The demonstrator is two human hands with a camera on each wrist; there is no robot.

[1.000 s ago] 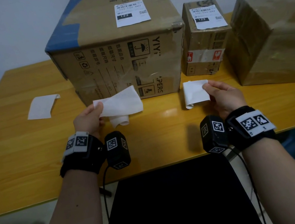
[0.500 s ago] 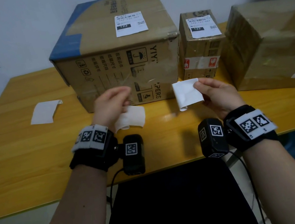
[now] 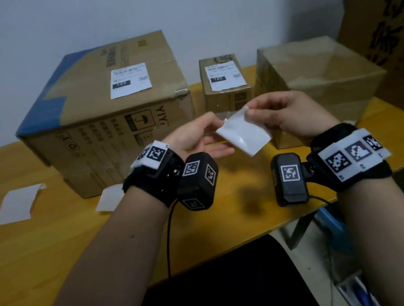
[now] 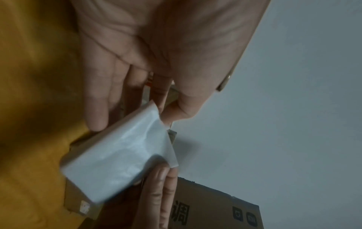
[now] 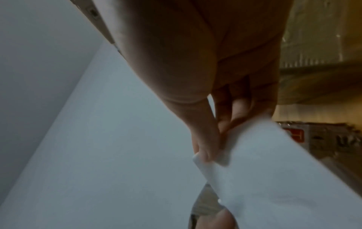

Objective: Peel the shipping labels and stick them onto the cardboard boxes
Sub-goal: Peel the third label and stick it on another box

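Note:
I hold a white shipping label (image 3: 245, 135) in the air in front of the boxes, blank side toward me. My right hand (image 3: 250, 114) pinches its top corner (image 5: 211, 153) between thumb and forefinger. My left hand (image 3: 218, 128) pinches the label's left corner (image 4: 156, 113), its other fingers stretched out under the sheet. The big cardboard box (image 3: 100, 133) carries a printed label (image 3: 128, 80) on top. The small box (image 3: 228, 94) has one too. The taped box (image 3: 317, 76) on the right shows no label on its top.
Two white backing papers lie on the wooden table (image 3: 50, 247): one at the left (image 3: 17, 204), one by the big box's front corner (image 3: 109, 201). A tall printed carton (image 3: 392, 11) stands at the far right. The wall is right behind the boxes.
My left hand dropped its backing paper on the table and came over to the label in my right hand. Both hands rose and now hold that label between them.

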